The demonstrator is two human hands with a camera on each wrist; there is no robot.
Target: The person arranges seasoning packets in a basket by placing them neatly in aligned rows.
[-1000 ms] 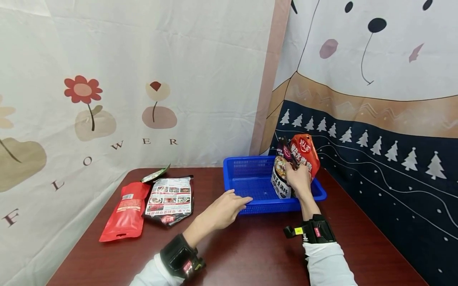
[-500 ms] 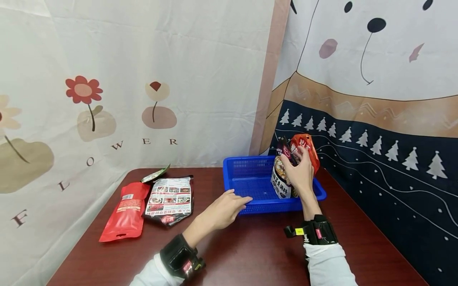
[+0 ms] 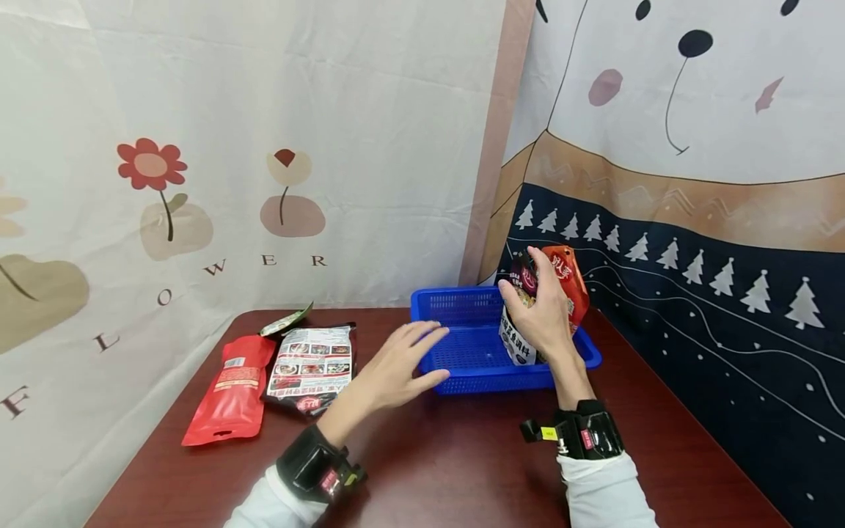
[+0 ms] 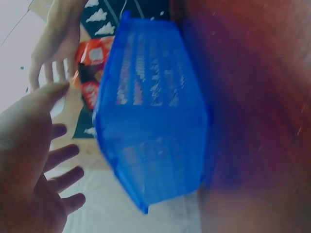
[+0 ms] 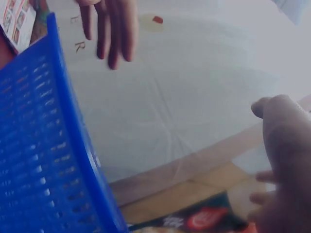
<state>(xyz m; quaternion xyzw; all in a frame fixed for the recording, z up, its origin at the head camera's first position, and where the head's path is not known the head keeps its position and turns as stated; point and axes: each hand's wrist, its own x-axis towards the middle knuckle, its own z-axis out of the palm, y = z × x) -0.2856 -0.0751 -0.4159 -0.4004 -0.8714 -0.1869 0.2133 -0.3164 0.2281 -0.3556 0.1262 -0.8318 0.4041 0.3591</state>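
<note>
Black-and-white seasoning pouch point(image 3: 516, 342) and orange pouch point(image 3: 576, 284) stand upright, close together, at the right end of the blue perforated basket point(image 3: 495, 383) on the worktop point(image 3: 422, 469). The upright stance likely saves basket floor area, and the end wall probably limits tipping. The right hand point(image 3: 544, 315) is in front of both pouches, fingers extended and thumb set apart, gripping nothing; contact with either pouch cannot be confirmed. The left hand point(image 3: 392, 370) hovers beside the basket's near-left corner, fingers spread and without a load (the left wrist view shows it apart from the rim).

At the left of the worktop, a red pouch point(image 3: 231, 389), a black pouch point(image 3: 313, 367) and a green packet point(image 3: 286, 323) lie together. The black pouch shows a white panel of food pictures, its small print illegible.

Labels: the orange pouch bears a logo that appears to read 好人家; large characters on the black-and-white seasoning pouch include 鱼调料 (fish seasoning). The cloth backdrop point(image 3: 383, 132) carries the letters FLOWER.
</note>
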